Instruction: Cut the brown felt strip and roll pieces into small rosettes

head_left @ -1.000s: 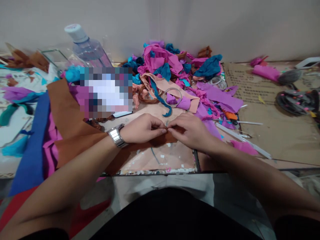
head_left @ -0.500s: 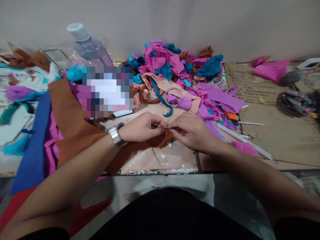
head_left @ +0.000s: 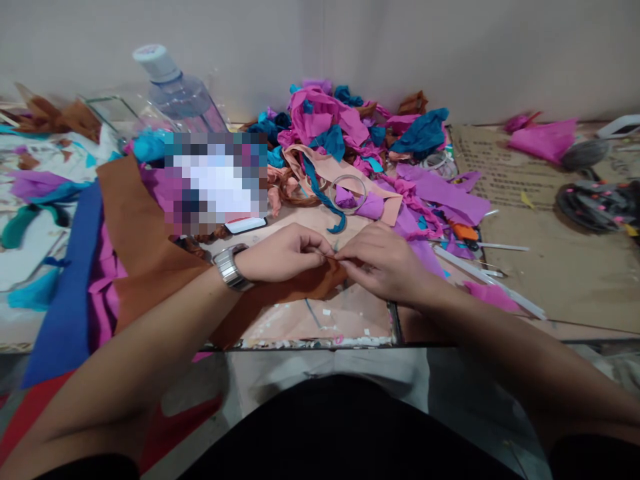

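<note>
My left hand (head_left: 287, 253), with a metal watch on its wrist, is closed in a pinch over the work board. Fingertip to fingertip with it, my right hand (head_left: 383, 260) pinches too. Between them runs a thin twisted bit of brown crepe paper (head_left: 320, 280), whose wider sheet hangs below the left hand and fingers. Larger brown crepe paper (head_left: 145, 227) lies by the left forearm. Just beyond the fingers rest a twisted teal paper strip (head_left: 325, 200) and a clear tape ring (head_left: 347, 195). The fingertips partly hide what they grip.
A heap of pink, teal and purple paper scraps (head_left: 330, 120) sits against the wall. At back left a clear bottle (head_left: 187, 103) stands behind a blurred-out phone-like thing (head_left: 215, 183). White sticks (head_left: 493, 283) and cardboard (head_left: 520, 227) lie right; blue paper (head_left: 65, 287) overhangs the front edge.
Both hands stay almost in place, still pinching. The brown paper below the fingers has shifted slightly, with its edge nearer the right hand.
</note>
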`<state>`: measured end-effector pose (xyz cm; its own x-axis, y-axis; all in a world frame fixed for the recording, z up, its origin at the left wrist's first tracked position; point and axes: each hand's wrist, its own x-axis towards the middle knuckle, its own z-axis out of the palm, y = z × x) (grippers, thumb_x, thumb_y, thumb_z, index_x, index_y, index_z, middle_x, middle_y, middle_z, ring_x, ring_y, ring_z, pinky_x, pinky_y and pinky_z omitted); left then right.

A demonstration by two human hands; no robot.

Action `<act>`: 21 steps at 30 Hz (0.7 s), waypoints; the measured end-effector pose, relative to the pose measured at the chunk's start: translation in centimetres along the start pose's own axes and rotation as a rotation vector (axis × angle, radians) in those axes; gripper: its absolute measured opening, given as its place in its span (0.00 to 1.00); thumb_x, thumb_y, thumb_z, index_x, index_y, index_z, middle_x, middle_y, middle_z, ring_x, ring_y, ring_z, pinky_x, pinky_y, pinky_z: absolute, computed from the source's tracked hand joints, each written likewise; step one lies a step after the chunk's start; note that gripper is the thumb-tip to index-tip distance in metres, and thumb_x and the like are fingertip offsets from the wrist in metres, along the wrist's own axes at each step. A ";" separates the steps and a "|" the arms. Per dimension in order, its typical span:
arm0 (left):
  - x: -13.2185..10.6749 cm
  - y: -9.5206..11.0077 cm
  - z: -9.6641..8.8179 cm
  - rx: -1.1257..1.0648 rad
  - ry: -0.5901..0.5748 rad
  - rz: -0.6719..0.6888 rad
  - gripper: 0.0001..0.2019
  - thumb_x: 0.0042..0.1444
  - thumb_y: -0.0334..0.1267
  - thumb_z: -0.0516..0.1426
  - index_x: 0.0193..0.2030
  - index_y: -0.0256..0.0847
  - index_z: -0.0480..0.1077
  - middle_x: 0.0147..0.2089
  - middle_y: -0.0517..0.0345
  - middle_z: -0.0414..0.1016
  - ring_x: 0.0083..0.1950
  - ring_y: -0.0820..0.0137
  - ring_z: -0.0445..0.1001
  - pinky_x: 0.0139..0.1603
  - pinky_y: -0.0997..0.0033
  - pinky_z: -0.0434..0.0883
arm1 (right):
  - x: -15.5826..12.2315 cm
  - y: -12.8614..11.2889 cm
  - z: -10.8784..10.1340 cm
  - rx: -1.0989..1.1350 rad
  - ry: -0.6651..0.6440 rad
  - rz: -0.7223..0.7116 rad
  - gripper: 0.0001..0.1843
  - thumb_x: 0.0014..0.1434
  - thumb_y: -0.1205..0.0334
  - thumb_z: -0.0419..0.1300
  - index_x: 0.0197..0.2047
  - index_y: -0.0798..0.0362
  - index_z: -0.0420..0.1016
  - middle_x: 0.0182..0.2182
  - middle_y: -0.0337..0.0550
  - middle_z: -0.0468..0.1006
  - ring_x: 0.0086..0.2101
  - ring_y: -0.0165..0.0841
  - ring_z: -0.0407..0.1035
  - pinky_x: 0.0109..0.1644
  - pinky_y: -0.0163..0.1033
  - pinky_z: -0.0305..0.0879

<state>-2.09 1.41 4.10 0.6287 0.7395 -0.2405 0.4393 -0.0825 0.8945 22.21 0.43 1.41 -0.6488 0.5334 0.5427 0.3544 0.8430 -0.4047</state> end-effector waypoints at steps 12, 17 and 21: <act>-0.3 0.4 -0.9 0.164 0.003 0.042 0.16 0.58 0.33 0.56 0.48 0.36 0.82 0.38 0.58 0.83 0.34 0.73 0.74 0.39 0.76 0.68 | -0.1 0.3 -0.2 -0.031 0.017 -0.038 0.08 0.66 0.66 0.62 0.45 0.49 0.82 0.37 0.43 0.86 0.37 0.35 0.77 0.45 0.46 0.64; -0.3 0.1 -1.2 0.193 -0.027 0.051 0.19 0.56 0.31 0.54 0.49 0.39 0.82 0.44 0.59 0.85 0.41 0.69 0.78 0.46 0.73 0.71 | -0.2 0.5 0.0 -0.057 0.019 -0.066 0.09 0.65 0.67 0.62 0.46 0.49 0.84 0.36 0.44 0.85 0.37 0.35 0.77 0.44 0.46 0.64; -0.3 0.3 -1.3 0.187 -0.056 0.045 0.19 0.54 0.29 0.52 0.47 0.38 0.81 0.44 0.59 0.84 0.42 0.70 0.78 0.47 0.73 0.70 | -0.1 0.4 -0.1 -0.065 0.031 -0.072 0.09 0.65 0.67 0.62 0.44 0.50 0.84 0.35 0.43 0.85 0.36 0.35 0.76 0.43 0.45 0.64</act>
<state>-3.01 2.00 4.96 0.6827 0.6945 -0.2273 0.5186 -0.2414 0.8202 22.47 0.75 1.25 -0.6536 0.4727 0.5911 0.3515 0.8812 -0.3160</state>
